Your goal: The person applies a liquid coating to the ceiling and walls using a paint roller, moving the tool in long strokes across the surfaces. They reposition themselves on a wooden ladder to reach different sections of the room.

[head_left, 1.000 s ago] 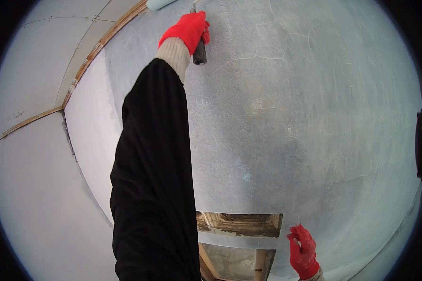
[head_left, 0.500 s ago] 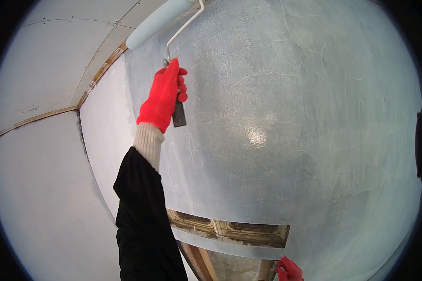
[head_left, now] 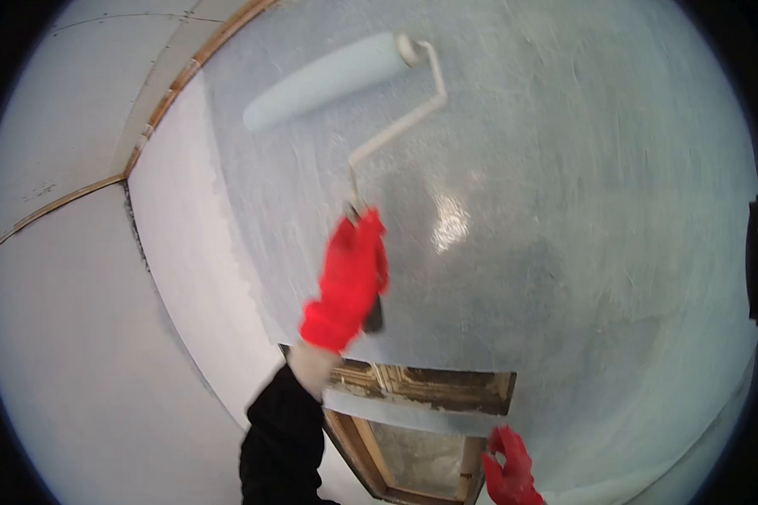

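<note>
A paint roller (head_left: pixel 328 77) is held up against a wet, pale blue wall (head_left: pixel 581 219), its sleeve slanted near the top of the view, close to where the blue meets a white wall (head_left: pixel 185 286). Its dark handle (head_left: pixel 373 316) is gripped by the red-gloved left hand (head_left: pixel 349 282), fingers wrapped tight around it. A worn wooden frame (head_left: pixel 421 389) is seen below. The right hand (head_left: pixel 507 470), also red-gloved, is seen low beside that frame, cut off by the edge; whether its fingers are apart or together cannot be told
</note>
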Available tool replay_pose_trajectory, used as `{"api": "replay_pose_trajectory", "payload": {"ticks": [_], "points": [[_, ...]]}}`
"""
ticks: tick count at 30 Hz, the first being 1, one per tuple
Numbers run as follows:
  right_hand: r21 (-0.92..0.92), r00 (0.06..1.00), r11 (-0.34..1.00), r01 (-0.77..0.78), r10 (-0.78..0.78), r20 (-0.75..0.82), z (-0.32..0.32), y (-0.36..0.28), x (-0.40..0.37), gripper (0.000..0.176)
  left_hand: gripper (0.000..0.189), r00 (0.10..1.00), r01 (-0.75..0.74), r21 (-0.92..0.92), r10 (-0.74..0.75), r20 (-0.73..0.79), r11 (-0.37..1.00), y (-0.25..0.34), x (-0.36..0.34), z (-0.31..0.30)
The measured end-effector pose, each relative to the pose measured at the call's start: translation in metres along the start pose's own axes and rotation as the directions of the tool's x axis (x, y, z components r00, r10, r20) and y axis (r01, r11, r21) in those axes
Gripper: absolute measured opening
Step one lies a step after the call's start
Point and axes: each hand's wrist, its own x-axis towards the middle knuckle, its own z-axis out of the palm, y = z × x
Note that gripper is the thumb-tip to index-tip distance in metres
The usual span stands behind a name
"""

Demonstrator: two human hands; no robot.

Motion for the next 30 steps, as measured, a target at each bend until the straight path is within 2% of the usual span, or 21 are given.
{"api": "replay_pose_trajectory", "payload": {"ticks": [2,3,4,5,6,8,9,11,12,13,14,15,16,19,21,22,23,24,26,28,30], "points": [[0.032,1.000,0.999,0.015,-0.015,-0.012,0.012,-0.019,0.024,0.071,0.025,0.994,0.105,-0.053,-0.103,0.027,0.993,-0.046,-0.048,0.028],[0.024,1.000,1.000,-0.003,0.003,-0.013,0.019,-0.024,0.031,0.071,0.023,0.984,0.177,-0.120,-0.174,0.037,0.977,-0.066,-0.075,0.048],[0.056,1.000,0.998,0.011,-0.012,0.024,0.025,-0.028,0.036,0.074,0.023,0.987,0.152,-0.151,-0.141,0.078,0.977,-0.089,-0.104,0.065],[0.092,0.997,0.995,0.025,-0.031,0.064,0.028,-0.029,0.036,0.076,0.019,0.860,0.500,-0.169,-0.466,0.207,0.849,-0.072,-0.128,0.076],[0.087,0.997,0.996,0.012,-0.019,0.078,0.026,-0.030,0.030,0.076,0.020,0.967,0.236,-0.193,-0.212,0.140,0.952,-0.113,-0.157,0.096],[0.214,0.951,0.931,-0.295,0.264,0.164,0.023,-0.031,0.017,0.076,0.019,0.795,0.555,-0.018,-0.523,0.306,0.832,-0.088,-0.182,0.103],[0.205,0.945,0.929,-0.307,0.273,0.178,0.020,-0.026,0.008,0.076,0.019,0.790,0.567,-0.028,-0.534,0.301,0.823,-0.100,-0.194,0.110],[0.060,0.859,0.872,-0.485,0.462,0.221,0.011,-0.005,-0.020,0.078,0.020,0.927,0.332,-0.102,-0.304,0.220,0.938,-0.150,-0.232,0.132],[0.051,0.852,0.867,-0.496,0.474,0.224,0.012,0.011,-0.038,0.078,0.022,0.980,0.136,0.067,-0.144,0.140,0.988,-0.176,-0.253,0.142],[0.520,0.794,0.619,-0.588,0.563,0.228,0.016,0.029,-0.057,0.075,0.022,0.978,0.146,0.061,-0.154,0.141,0.987,-0.188,-0.270,0.144],[0.846,0.729,0.203,-0.492,0.627,0.274,0.016,0.041,-0.071,0.072,0.022,0.981,0.058,0.167,-0.088,0.175,0.984,-0.197,-0.283,0.147],[0.845,0.726,0.206,-0.493,0.632,0.270,0.014,0.045,-0.080,0.072,0.022,0.975,-0.038,0.269,-0.023,0.219,0.963,-0.196,-0.285,0.150],[0.817,0.730,0.264,-0.513,0.634,0.254,0.013,0.049,-0.088,0.068,0.022,0.896,0.330,0.299,-0.397,0.199,0.895,-0.189,-0.293,0.154],[0.702,0.734,0.423,-0.573,0.646,0.210,0.007,0.052,-0.110,0.059,0.026,0.872,0.396,0.194,-0.434,0.225,0.897,-0.203,-0.316,0.156],[0.656,0.728,0.466,-0.593,0.659,0.190,0.003,0.047,-0.114,0.057,0.026,0.867,0.398,0.222,-0.444,0.225,0.890,-0.214,-0.325,0.158],[0.360,0.778,0.698,-0.620,0.607,0.162,-0.001,0.045,-0.113,0.052,0.026,0.869,0.392,0.250,-0.445,0.215,0.885,-0.220,-0.328,0.158],[0.014,0.822,0.832,-0.554,0.545,0.164,-0.005,0.041,-0.112,0.048,0.026,0.866,0.395,0.248,-0.449,0.223,0.885,-0.225,-0.326,0.159],[-0.142,0.853,0.868,-0.475,0.494,0.168,-0.004,0.038,-0.110,0.048,0.027,0.852,0.413,0.258,-0.471,0.228,0.873,-0.230,-0.323,0.160],[-0.105,0.869,0.879,-0.466,0.476,0.133,0.000,0.036,-0.102,0.048,0.028,0.841,0.429,0.265,-0.489,0.233,0.864,-0.234,-0.321,0.159],[-0.038,0.876,0.881,-0.471,0.473,0.091,0.005,0.033,-0.095,0.048,0.031,0.799,0.470,0.214,-0.516,0.308,0.856,-0.235,-0.312,0.155],[0.020,0.881,0.881,-0.473,0.472,0.041,0.010,0.028,-0.089,0.047,0.032,0.824,0.424,0.208,-0.471,0.314,0.881,-0.239,-0.312,0.152]]}}
